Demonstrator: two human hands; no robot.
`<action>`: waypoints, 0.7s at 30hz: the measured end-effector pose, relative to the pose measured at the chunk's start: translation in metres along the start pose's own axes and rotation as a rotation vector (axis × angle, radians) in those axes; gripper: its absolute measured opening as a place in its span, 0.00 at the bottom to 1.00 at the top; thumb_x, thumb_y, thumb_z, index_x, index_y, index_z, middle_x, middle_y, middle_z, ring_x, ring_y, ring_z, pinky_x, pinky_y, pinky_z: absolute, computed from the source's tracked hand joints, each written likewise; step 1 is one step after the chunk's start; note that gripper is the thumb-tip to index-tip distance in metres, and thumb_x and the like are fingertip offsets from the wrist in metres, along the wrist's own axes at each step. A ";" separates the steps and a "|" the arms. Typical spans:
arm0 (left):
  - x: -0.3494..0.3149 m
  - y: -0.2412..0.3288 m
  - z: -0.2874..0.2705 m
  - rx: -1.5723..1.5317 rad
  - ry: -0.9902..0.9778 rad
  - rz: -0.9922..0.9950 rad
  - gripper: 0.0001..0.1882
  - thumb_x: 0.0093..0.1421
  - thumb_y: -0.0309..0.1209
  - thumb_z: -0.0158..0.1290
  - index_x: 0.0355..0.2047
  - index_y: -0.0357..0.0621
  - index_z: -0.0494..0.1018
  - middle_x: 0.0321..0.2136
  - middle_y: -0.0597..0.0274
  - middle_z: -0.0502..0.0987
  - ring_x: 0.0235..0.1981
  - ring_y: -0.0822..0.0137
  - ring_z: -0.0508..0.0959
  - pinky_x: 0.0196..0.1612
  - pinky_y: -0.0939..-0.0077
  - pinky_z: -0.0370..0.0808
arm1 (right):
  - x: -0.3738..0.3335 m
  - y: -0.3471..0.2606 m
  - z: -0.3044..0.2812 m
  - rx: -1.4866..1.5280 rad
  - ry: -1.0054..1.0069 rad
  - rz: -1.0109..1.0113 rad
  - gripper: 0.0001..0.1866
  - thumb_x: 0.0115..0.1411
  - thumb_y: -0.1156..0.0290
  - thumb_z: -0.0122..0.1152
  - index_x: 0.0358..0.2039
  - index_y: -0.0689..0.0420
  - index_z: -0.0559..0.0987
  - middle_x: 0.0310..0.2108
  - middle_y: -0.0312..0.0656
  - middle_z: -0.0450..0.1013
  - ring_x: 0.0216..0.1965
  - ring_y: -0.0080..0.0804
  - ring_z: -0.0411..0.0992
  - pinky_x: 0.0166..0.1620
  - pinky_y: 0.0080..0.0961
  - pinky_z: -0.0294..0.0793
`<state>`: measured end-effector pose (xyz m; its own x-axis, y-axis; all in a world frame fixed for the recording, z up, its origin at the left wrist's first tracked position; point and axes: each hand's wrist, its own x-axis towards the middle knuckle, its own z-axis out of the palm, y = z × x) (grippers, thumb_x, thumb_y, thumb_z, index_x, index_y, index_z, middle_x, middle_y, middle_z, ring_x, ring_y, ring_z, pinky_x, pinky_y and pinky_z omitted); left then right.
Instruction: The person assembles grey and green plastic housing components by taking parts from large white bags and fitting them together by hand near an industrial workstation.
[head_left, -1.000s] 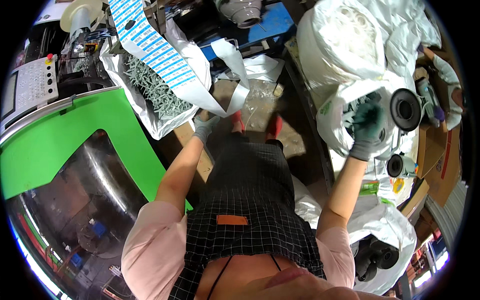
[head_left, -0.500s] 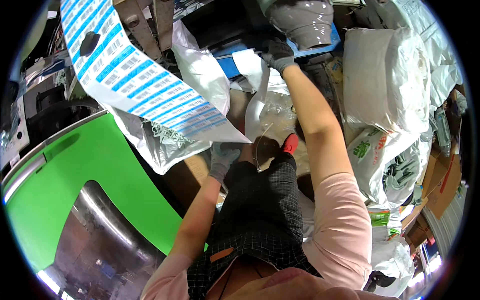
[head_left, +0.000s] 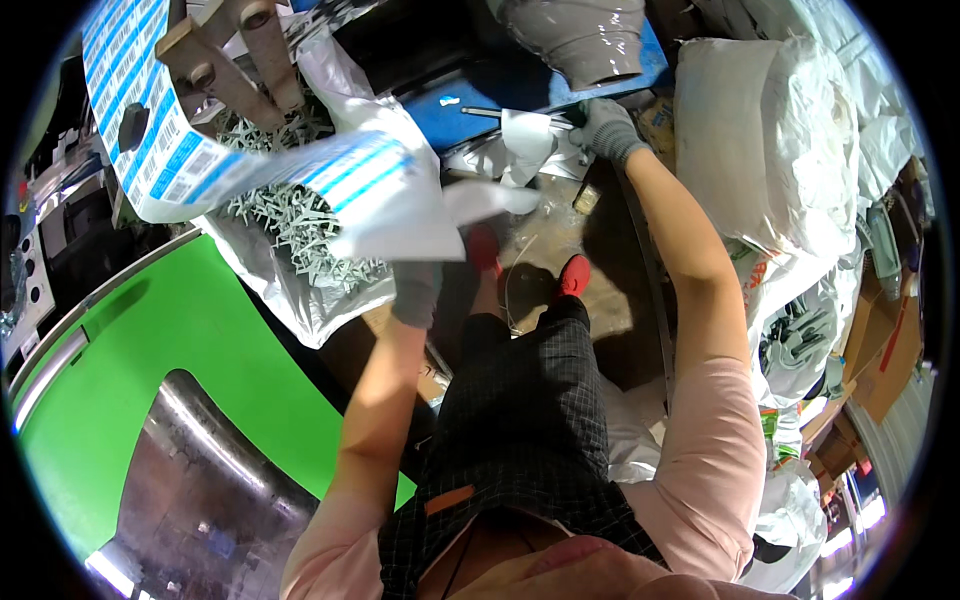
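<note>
My left hand [head_left: 415,292], in a grey glove, is at the lower end of a long sheet of blue-and-white barcode labels [head_left: 195,165]. The sheet hides its fingers, so their grip does not show. To the right, my gloved right hand [head_left: 608,130] is closed at the edge of a blue surface, on what looks like a pair of scissors [head_left: 482,112] with thin metal blades pointing left. A white paper strip [head_left: 528,135] hangs over the blades. Under the label sheet, a white plastic bag [head_left: 320,310] holds many small grey-green plastic pieces [head_left: 300,235].
A bright green machine panel [head_left: 190,300] with a metal chute [head_left: 190,460] fills the lower left. Metal brackets [head_left: 225,70] stand above the bag. A grey ribbed part [head_left: 590,40] rests on the blue surface [head_left: 440,115]. A large white wrapped bundle [head_left: 750,150] is at right.
My right hand has moved right and toward me, and the scissors now show. My left hand has shifted left and slightly up. The label sheet has swung left and curled, uncovering more plastic pieces.
</note>
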<state>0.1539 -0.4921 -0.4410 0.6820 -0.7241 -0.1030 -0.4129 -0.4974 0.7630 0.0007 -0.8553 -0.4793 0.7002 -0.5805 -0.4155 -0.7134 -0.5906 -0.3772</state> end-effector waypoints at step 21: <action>0.280 0.031 -0.020 -1.831 0.195 -0.682 0.29 0.69 0.43 0.43 0.66 0.45 0.55 0.63 0.44 0.57 0.64 0.40 0.57 0.64 0.34 0.56 | -0.186 0.030 -0.039 0.850 -0.697 0.676 0.11 0.52 0.66 0.69 0.34 0.56 0.79 0.25 0.42 0.75 0.32 0.35 0.78 0.34 0.30 0.75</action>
<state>0.3442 -0.7004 -0.4337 0.5292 -0.5405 -0.6541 0.8329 0.4783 0.2786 -0.1503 -0.7869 -0.3810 0.2175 -0.0571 -0.9744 -0.8920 0.3937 -0.2222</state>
